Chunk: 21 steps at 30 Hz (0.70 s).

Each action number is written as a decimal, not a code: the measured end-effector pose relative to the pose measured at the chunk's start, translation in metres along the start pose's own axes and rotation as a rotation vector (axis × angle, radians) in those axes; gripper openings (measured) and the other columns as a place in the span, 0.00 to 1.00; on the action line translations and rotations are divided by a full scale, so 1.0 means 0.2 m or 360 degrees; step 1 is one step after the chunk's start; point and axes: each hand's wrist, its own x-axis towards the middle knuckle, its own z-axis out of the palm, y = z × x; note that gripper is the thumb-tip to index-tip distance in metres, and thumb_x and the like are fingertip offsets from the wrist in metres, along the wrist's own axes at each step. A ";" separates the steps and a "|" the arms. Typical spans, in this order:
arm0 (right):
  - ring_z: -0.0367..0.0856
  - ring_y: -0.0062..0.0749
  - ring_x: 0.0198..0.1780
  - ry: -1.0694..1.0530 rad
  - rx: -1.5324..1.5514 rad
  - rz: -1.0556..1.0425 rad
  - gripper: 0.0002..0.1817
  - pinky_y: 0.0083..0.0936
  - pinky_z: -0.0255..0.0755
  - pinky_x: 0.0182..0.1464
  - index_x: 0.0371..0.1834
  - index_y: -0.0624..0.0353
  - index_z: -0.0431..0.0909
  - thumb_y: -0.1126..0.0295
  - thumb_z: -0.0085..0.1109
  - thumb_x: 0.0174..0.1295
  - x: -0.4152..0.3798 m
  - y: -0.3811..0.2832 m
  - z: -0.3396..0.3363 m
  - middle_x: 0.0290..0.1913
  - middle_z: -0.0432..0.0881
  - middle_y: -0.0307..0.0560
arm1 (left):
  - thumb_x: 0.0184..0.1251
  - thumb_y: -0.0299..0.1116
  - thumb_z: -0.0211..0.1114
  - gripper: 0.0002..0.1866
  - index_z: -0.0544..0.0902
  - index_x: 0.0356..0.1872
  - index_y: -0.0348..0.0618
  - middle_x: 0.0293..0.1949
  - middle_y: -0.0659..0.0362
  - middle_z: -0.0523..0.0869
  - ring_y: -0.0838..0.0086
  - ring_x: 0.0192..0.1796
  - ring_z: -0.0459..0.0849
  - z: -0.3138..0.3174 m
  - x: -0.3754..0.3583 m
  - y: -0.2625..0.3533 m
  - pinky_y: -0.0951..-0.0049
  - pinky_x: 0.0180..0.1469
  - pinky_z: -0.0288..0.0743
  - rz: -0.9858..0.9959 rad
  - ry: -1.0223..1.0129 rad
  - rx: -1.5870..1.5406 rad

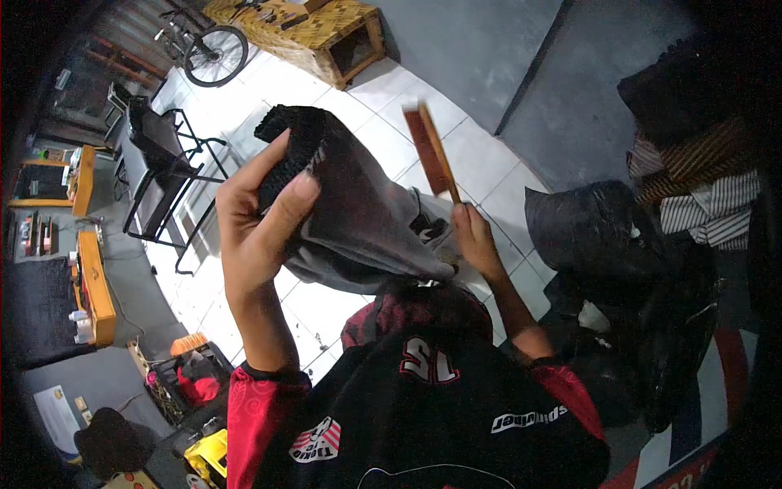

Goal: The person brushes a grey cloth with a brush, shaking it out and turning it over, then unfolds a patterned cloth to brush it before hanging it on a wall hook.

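Grey cloth in left fingers, brush in right

Grey cloth (366,204): hangs just off centre, toward eleven o'clock. Left fingers (257,167), at ten o'clock, curve round its thick upper end, thumb set apart from forefinger with material between. Right fingers (466,224), at three o'clock, close about the handle of a brush (428,151), which points toward twelve, apart from the cloth.

Handling (judged): cloth light, limp, not fragile; likely to swing and fold if held at one end only. Best hold: the bunched, dark fuzzy edge (297,130), which should grip well. Brush light and stiff; take it by the narrow handle, clear of the bristles.

Materials: cloth matte, smooth-napped, in broad soft folds; edge rough and ragged. Brush long, straight, wood-coloured, with a dense reddish-brown bristle strip. Floor (497,183) beneath: glossy pale square tiles.
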 end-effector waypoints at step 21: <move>0.77 0.53 0.35 -0.0450 -0.1214 0.0270 0.17 0.41 0.70 0.36 0.36 0.58 0.74 0.55 0.44 0.58 -0.16 1.29 0.12 0.33 0.77 0.57 | 0.67 0.32 0.46 0.16 0.65 0.54 0.40 0.49 0.55 0.73 0.69 0.51 0.73 -0.18 0.02 0.13 0.67 0.55 0.66 0.0487 0.0851 0.0272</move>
